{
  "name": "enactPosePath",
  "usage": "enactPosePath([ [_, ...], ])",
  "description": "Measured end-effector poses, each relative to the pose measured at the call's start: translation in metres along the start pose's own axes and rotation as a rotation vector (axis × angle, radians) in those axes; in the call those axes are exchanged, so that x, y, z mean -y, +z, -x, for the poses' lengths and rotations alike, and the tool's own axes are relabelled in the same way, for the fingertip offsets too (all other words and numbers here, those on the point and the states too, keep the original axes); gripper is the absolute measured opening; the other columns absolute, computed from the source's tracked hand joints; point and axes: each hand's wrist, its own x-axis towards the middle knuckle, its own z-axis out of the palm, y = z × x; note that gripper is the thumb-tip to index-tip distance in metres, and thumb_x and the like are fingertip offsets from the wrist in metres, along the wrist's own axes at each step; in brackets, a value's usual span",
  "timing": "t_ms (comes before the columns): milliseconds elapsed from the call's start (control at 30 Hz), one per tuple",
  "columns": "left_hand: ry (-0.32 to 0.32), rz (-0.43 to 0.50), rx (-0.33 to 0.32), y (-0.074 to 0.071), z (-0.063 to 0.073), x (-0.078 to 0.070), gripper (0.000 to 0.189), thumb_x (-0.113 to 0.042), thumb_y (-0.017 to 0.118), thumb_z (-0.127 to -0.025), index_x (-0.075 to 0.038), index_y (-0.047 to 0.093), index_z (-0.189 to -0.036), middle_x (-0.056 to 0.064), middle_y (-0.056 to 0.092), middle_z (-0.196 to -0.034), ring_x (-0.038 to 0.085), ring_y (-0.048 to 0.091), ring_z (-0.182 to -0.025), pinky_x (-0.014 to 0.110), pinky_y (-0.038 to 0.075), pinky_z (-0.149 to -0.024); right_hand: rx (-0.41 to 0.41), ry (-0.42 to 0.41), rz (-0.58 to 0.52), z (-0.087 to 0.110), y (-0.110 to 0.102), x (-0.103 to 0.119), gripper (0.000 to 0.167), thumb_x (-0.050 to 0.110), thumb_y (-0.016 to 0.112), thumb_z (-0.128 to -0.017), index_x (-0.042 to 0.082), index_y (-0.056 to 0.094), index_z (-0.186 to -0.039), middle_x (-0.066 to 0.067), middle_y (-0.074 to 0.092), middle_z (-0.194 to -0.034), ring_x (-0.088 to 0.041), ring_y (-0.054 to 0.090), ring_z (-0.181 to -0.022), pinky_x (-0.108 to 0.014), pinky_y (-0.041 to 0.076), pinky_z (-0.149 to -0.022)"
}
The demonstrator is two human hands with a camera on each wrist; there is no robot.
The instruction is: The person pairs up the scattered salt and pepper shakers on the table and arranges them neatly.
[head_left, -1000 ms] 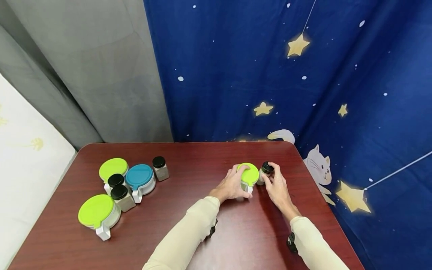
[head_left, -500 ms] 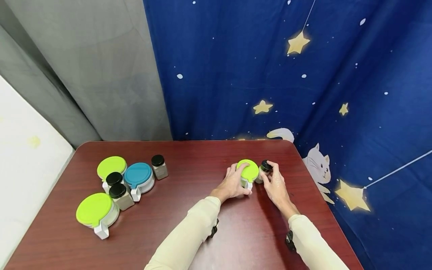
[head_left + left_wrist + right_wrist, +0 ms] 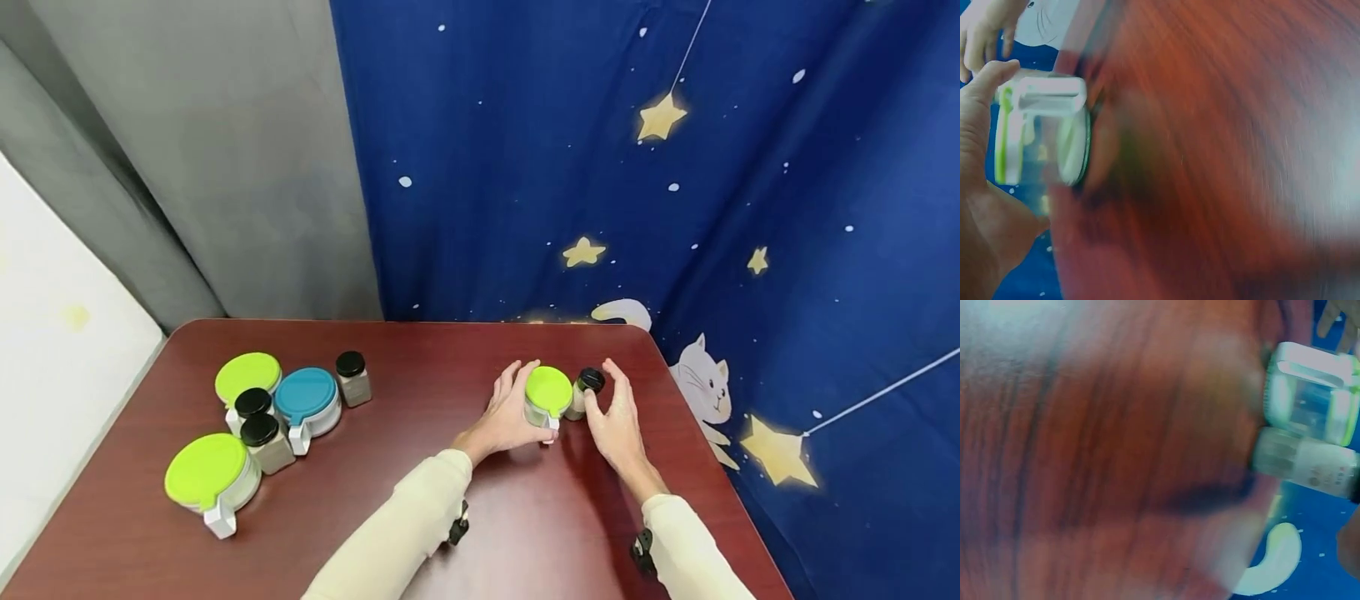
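Note:
A small clear jar with a lime-green lid and white handle (image 3: 548,390) stands upright at the right of the table. My left hand (image 3: 504,417) is spread around its left side, fingers straight and off the lid, thumb close to the handle; contact there is unclear. Beside that jar, apparently touching it, stands a black-capped spice jar (image 3: 587,387), whose pale label (image 3: 1325,467) shows in the right wrist view. My right hand (image 3: 618,421) is at its right with fingers extended and parted from the cap; the thumb lies near the jar's side.
On the table's left are two larger green-lidded jars (image 3: 206,473), a blue-lidded jar (image 3: 307,396) and two black-capped jars (image 3: 268,443) close together. Another black-capped jar (image 3: 352,379) stands slightly apart. Curtains hang behind the table's far edge (image 3: 450,323).
Both hands have loosened: the left fingers have lifted off the green lid, and the right fingers have parted from the black cap. Both jars stay side by side. The head view has shifted slightly.

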Motion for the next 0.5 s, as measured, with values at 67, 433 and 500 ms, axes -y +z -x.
enactPosePath([
  [67, 0.035, -0.031, 0.013, -0.009, 0.005, 0.001, 0.118, -0.034, 0.095, -0.065, -0.027, 0.024, -0.16, 0.016, 0.02, -0.162, 0.035, 0.022, -0.147, 0.057, 0.034, -0.109, -0.024, -0.028, -0.006, 0.002, -0.005, 0.007, 0.055, 0.01, 0.064, -0.098, 0.006, 0.044, -0.149, -0.011, 0.044, -0.153, -0.028, 0.04, -0.14, -0.05, 0.031, -0.113],
  [433, 0.208, -0.235, -0.023, -0.086, 0.023, -0.01, 0.112, -0.037, 0.092, -0.07, -0.017, 0.028, -0.159, 0.018, 0.026, -0.16, 0.039, 0.024, -0.146, 0.055, 0.029, -0.113, 0.102, -0.222, 0.037, 0.0, -0.011, 0.053, 0.057, 0.014, 0.071, -0.093, 0.013, 0.051, -0.147, -0.001, 0.045, -0.154, -0.021, 0.041, -0.14, -0.033, 0.032, -0.112],
  [500, 0.24, -0.249, -0.055, -0.1, 0.029, -0.014, 0.108, -0.038, 0.091, -0.071, -0.014, 0.032, -0.157, 0.018, 0.029, -0.159, 0.04, 0.026, -0.145, 0.056, 0.029, -0.113, 0.123, -0.25, 0.043, 0.001, -0.009, 0.062, 0.059, 0.015, 0.073, -0.092, 0.013, 0.05, -0.147, -0.001, 0.044, -0.155, -0.02, 0.041, -0.14, -0.035, 0.033, -0.111],
])
